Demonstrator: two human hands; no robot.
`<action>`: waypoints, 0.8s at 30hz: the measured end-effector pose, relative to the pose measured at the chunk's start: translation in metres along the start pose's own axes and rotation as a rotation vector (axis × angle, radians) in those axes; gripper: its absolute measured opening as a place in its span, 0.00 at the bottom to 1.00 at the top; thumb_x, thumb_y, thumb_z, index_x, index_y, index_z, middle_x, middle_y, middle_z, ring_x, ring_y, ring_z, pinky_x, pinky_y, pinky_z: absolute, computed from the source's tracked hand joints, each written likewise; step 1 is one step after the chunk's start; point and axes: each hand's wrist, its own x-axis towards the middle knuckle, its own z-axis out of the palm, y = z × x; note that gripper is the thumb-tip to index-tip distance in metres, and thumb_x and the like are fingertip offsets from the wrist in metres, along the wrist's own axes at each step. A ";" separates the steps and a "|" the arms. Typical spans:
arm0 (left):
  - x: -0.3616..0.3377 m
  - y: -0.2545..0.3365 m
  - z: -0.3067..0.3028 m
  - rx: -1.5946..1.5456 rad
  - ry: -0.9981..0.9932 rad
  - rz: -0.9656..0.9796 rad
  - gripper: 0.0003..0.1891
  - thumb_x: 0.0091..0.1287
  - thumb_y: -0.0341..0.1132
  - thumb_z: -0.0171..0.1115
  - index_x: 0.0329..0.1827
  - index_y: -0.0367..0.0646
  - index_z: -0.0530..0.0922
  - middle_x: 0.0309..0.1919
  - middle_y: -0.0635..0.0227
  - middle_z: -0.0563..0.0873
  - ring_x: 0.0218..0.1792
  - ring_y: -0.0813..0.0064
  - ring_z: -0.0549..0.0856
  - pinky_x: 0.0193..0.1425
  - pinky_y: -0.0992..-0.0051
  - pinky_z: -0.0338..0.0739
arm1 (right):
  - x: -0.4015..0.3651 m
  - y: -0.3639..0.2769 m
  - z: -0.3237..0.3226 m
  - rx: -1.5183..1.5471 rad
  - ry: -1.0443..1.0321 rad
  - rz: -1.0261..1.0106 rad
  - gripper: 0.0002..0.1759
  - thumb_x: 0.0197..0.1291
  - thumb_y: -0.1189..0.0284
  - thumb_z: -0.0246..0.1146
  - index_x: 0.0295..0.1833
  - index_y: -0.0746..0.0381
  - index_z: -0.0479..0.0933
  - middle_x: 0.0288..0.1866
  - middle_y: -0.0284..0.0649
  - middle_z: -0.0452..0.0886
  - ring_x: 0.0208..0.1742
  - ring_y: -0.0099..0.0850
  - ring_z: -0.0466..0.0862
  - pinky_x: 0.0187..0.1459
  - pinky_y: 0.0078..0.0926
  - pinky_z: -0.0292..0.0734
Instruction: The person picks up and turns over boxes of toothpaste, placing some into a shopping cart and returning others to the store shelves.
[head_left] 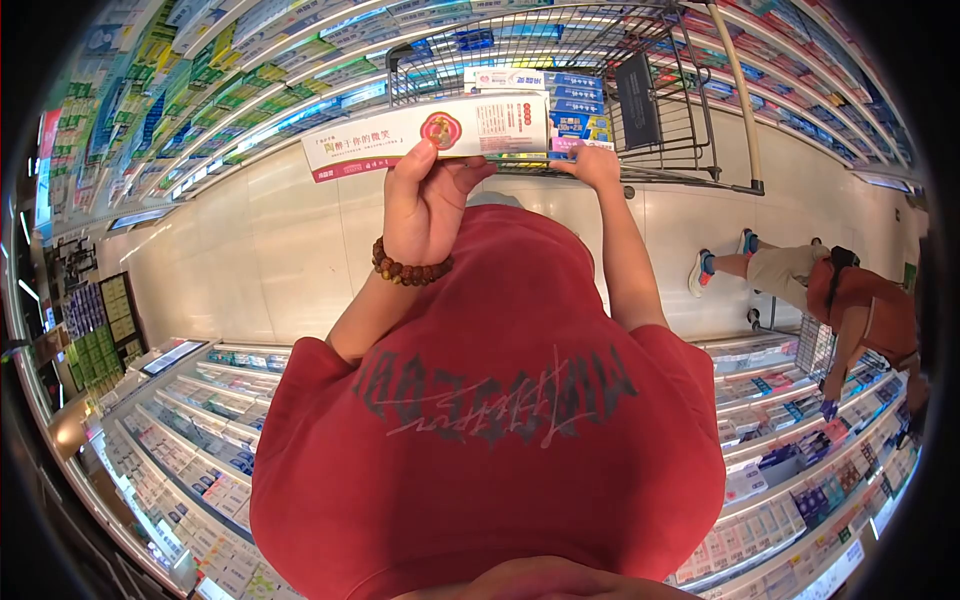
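Note:
My left hand (425,205) holds up a long white and magenta toothpaste box (395,135), thumb on the printed front and fingers behind it. A round red-pink emblem and Chinese lettering show on that face. A beaded bracelet (410,268) circles the left wrist. Past the box's right end, my right hand (597,166) is curled at the near side of the shopping cart (640,180), close to a small pink label. What its fingers grip is hidden. Inside the cart lie several stacked boxes, among them blue boxes (577,92) and a white box (505,78), partly covered by the held box.
Shelves of boxed goods (230,90) curve along the far side, and more shelves (230,430) stand behind me. Pale floor tiles (270,230) run between them. On the right, another person (865,300) in a reddish top reaches toward a shelf, near a second cart (815,340).

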 end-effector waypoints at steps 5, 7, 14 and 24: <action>0.000 0.001 -0.004 0.010 0.000 0.000 0.20 0.75 0.41 0.54 0.62 0.34 0.74 0.53 0.56 0.85 0.51 0.66 0.86 0.61 0.61 0.82 | -0.003 -0.004 -0.004 0.004 -0.011 0.006 0.43 0.47 0.26 0.60 0.48 0.55 0.86 0.42 0.46 0.88 0.47 0.42 0.87 0.49 0.41 0.80; 0.000 0.002 -0.005 0.021 0.003 0.002 0.21 0.76 0.41 0.53 0.62 0.34 0.74 0.54 0.55 0.85 0.52 0.66 0.86 0.61 0.61 0.82 | -0.003 -0.004 -0.002 0.002 0.008 0.001 0.43 0.47 0.27 0.60 0.48 0.55 0.86 0.42 0.46 0.88 0.47 0.42 0.87 0.49 0.41 0.80; 0.004 0.002 -0.003 0.012 0.010 0.029 0.19 0.77 0.38 0.50 0.62 0.31 0.73 0.52 0.55 0.86 0.51 0.65 0.87 0.59 0.58 0.82 | -0.003 -0.004 -0.003 0.023 0.014 0.013 0.42 0.47 0.28 0.62 0.50 0.55 0.86 0.41 0.46 0.88 0.46 0.42 0.88 0.48 0.41 0.80; 0.008 -0.001 -0.003 0.016 0.007 0.025 0.19 0.77 0.38 0.50 0.61 0.31 0.74 0.52 0.55 0.86 0.50 0.65 0.86 0.58 0.58 0.83 | -0.004 -0.003 -0.002 0.025 0.033 0.010 0.43 0.47 0.28 0.62 0.49 0.56 0.85 0.41 0.46 0.88 0.46 0.43 0.87 0.48 0.42 0.80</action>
